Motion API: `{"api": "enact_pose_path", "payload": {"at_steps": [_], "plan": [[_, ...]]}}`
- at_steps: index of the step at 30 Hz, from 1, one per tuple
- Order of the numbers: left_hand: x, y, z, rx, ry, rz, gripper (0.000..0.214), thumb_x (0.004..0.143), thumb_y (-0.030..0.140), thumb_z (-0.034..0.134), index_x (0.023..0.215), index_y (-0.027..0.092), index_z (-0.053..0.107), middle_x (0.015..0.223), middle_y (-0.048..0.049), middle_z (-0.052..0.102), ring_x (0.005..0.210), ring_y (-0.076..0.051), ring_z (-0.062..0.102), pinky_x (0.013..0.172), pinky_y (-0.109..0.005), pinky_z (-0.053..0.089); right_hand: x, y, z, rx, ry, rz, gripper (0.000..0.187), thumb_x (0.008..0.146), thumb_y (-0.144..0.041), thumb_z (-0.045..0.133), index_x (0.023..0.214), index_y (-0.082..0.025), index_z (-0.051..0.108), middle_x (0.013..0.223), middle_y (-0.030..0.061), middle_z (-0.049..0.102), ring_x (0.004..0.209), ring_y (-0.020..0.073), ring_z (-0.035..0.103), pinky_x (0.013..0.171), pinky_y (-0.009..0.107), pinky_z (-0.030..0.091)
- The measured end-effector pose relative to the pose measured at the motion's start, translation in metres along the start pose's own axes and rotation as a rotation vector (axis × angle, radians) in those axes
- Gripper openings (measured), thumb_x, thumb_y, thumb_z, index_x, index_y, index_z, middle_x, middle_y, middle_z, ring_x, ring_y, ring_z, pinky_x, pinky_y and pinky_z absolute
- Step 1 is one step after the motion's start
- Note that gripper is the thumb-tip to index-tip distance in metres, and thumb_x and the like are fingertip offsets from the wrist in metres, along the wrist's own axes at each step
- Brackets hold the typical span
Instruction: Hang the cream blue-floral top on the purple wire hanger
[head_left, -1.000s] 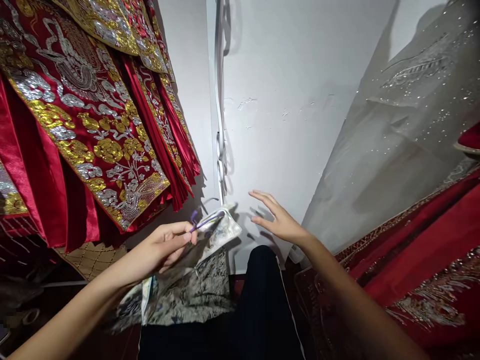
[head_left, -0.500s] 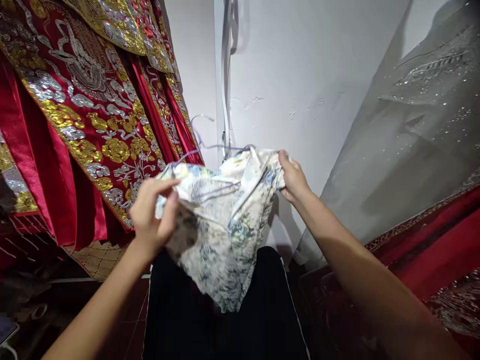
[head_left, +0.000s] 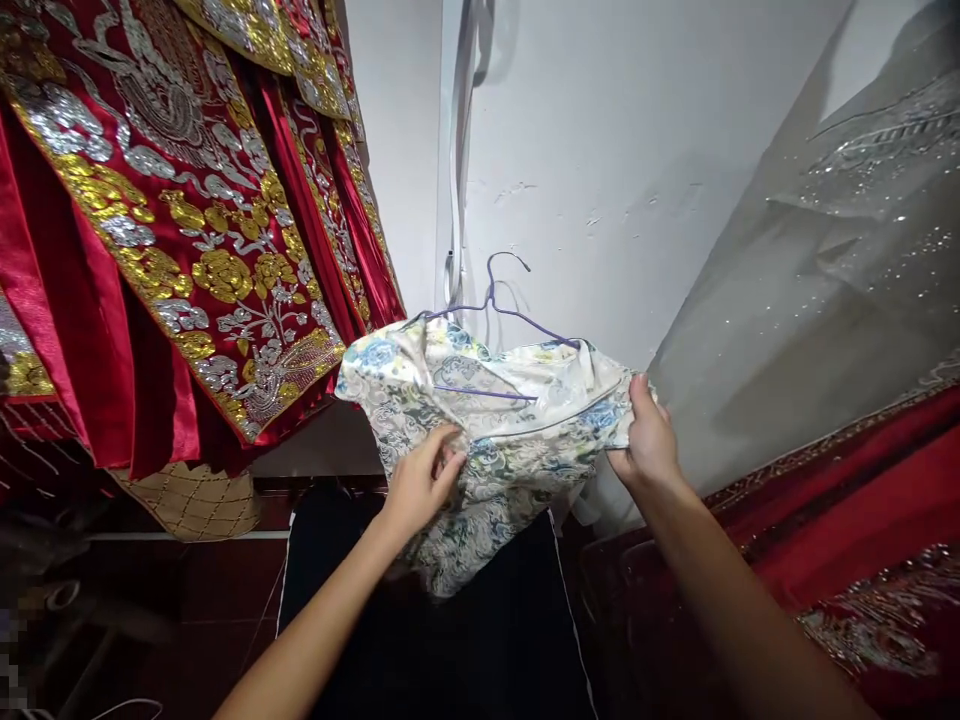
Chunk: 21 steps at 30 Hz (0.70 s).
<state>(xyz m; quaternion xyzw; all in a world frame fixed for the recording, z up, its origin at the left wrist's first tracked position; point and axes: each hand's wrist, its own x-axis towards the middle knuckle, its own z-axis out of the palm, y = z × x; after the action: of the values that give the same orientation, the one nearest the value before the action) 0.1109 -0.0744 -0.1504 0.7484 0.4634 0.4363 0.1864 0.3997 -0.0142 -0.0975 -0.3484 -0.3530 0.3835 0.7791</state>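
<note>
A floral short-sleeved top (head_left: pixel 495 480), white with blue and yellow flowers, hangs on a thin purple wire hanger (head_left: pixel 491 300) in front of me. The hanger's hook points up, and its lower bar shows through the wide neckline. My right hand (head_left: pixel 651 435) grips the sleeve edge at the right, thumb on top. At the front of the neckline, my left hand (head_left: pixel 426 475) pinches the fabric between thumb and fingers. The top's lower end drops over my dark-trousered legs.
Red garments (head_left: pixel 225 250) with gold and silver embroidery hang at the left. A white wall (head_left: pixel 585 150) with a vertical cable (head_left: pixel 456 180) stands ahead. On the right hangs a sheer, sparkling grey-white fabric (head_left: pixel 817 290), with red cloth (head_left: pixel 862 510) below it.
The top and hanger have swung upright and spread, the hook moving right. My left hand has gone from the left shoulder to the neckline; my right hand has moved right and down, still gripping the sleeve.
</note>
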Motion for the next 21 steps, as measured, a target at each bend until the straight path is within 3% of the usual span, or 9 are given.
{"api": "enact_pose_path", "payload": {"at_steps": [4, 6, 8, 10, 12, 14, 16, 21], "plan": [[-0.017, -0.003, 0.007, -0.090, 0.142, -0.045, 0.022, 0.093, 0.043, 0.056, 0.093, 0.021, 0.056, 0.080, -0.0045, 0.063, 0.071, -0.019, 0.058, 0.068, -0.031, 0.045, -0.022, -0.016, 0.024, -0.069, -0.075, -0.054, 0.031, 0.087, -0.054, 0.063, 0.099, -0.025, 0.064, 0.097, 0.0105, 0.075, 0.098, 0.0300, 0.072, 0.079, 0.043, 0.064], [-0.019, -0.005, 0.008, -0.113, 0.217, -0.032, 0.021, 0.092, 0.042, 0.060, 0.087, 0.022, 0.053, 0.079, -0.0050, 0.062, 0.071, -0.020, 0.058, 0.070, -0.033, 0.046, -0.024, -0.021, 0.046, -0.097, -0.193, 0.007, 0.034, 0.084, -0.055, 0.067, 0.095, -0.023, 0.064, 0.090, 0.0096, 0.075, 0.098, 0.0301, 0.072, 0.079, 0.042, 0.063], [-0.012, -0.006, 0.006, -0.163, 0.308, 0.027, 0.019, 0.091, 0.038, 0.061, 0.098, 0.023, 0.050, 0.085, -0.0052, 0.061, 0.074, -0.019, 0.058, 0.071, -0.033, 0.047, -0.015, -0.022, 0.072, -0.083, -0.281, 0.049, 0.038, 0.081, -0.056, 0.070, 0.092, -0.021, 0.062, 0.085, 0.0082, 0.075, 0.098, 0.0297, 0.072, 0.078, 0.041, 0.063], [0.001, -0.004, 0.000, -0.190, 0.374, 0.104, 0.029, 0.093, 0.035, 0.059, 0.115, 0.025, 0.044, 0.093, -0.0059, 0.059, 0.077, -0.018, 0.058, 0.071, -0.032, 0.047, 0.003, -0.020, 0.095, -0.031, -0.286, 0.032, 0.040, 0.078, -0.058, 0.071, 0.090, -0.021, 0.060, 0.084, 0.0068, 0.074, 0.097, 0.0286, 0.072, 0.077, 0.040, 0.063], [0.018, 0.002, -0.011, -0.137, 0.345, 0.135, 0.042, 0.095, 0.035, 0.054, 0.133, 0.026, 0.036, 0.097, -0.0062, 0.058, 0.078, -0.018, 0.058, 0.070, -0.030, 0.046, 0.024, -0.019, 0.110, 0.011, -0.247, -0.017, 0.041, 0.078, -0.058, 0.071, 0.089, -0.021, 0.058, 0.084, 0.0061, 0.073, 0.098, 0.0276, 0.072, 0.077, 0.040, 0.063], [0.035, 0.008, -0.021, -0.026, 0.226, 0.106, 0.047, 0.098, 0.036, 0.048, 0.142, 0.027, 0.035, 0.095, -0.0053, 0.060, 0.074, -0.018, 0.057, 0.066, -0.029, 0.043, 0.042, -0.021, 0.113, 0.034, -0.205, -0.050, 0.039, 0.079, -0.058, 0.070, 0.088, -0.021, 0.057, 0.086, 0.0064, 0.073, 0.100, 0.0275, 0.071, 0.077, 0.040, 0.062], [0.046, 0.014, -0.030, 0.085, 0.122, 0.068, 0.041, 0.099, 0.038, 0.046, 0.139, 0.027, 0.043, 0.091, -0.0043, 0.061, 0.070, -0.019, 0.057, 0.064, -0.028, 0.040, 0.051, -0.023, 0.107, 0.048, -0.179, -0.048, 0.038, 0.080, -0.057, 0.068, 0.088, -0.021, 0.058, 0.088, 0.0071, 0.073, 0.100, 0.0279, 0.071, 0.078, 0.041, 0.062], [0.042, 0.017, -0.031, 0.196, 0.035, 0.057, 0.021, 0.098, 0.039, 0.046, 0.106, 0.023, 0.057, 0.077, -0.0023, 0.059, 0.067, -0.020, 0.056, 0.060, -0.026, 0.033, 0.035, -0.017, 0.075, -0.015, -0.229, 0.040, 0.039, 0.083, -0.060, 0.064, 0.093, -0.022, 0.061, 0.089, 0.0076, 0.074, 0.100, 0.0279, 0.071, 0.080, 0.043, 0.061]]}}
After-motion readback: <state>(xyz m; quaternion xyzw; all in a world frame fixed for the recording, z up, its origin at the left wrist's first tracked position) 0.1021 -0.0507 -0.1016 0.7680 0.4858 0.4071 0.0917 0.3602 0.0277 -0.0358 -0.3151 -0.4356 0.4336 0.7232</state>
